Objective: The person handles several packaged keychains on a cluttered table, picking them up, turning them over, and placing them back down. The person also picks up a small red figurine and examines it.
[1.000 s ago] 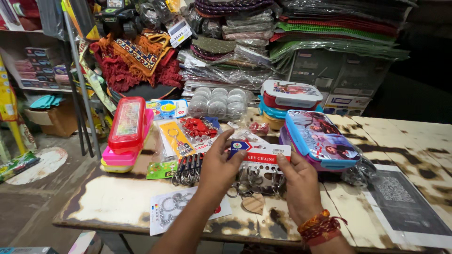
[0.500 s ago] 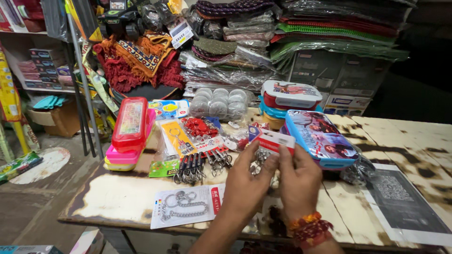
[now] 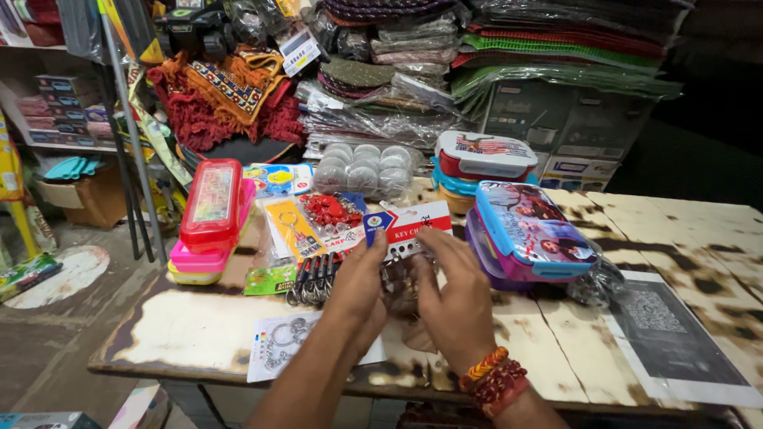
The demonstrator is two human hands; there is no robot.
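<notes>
red and white card of key chains [image 3: 407,226] is the landmark here, and it lies on the worn wooden worktop [image 3: 183,330] with its lower part covered by both hands. left hand [image 3: 355,290] has its fingers curled down on the lower left part of this card, gripping it there, and the thumb points up to the card's blue corner. right hand [image 3: 451,302] presses on the lower right part of the same card with bent fingers, closed around the metal rings that hang from it; a red and orange thread bracelet [image 3: 496,381] is around its wrist. just left of the card is a bunch of dark clips [image 3: 311,278], and further left a stack of pink and red pencil boxes [image 3: 208,214]. below and left of the card, near the worktop edge, lies a white card with metal rings [image 3: 282,345]. right of the card stands a blue and purple lunch box [image 3: 531,234], very near. behind the card is a clear pack of round silver scrubbers [image 3: 364,167]. far right of the card lies a dark printed sheet [image 3: 664,330].
</notes>
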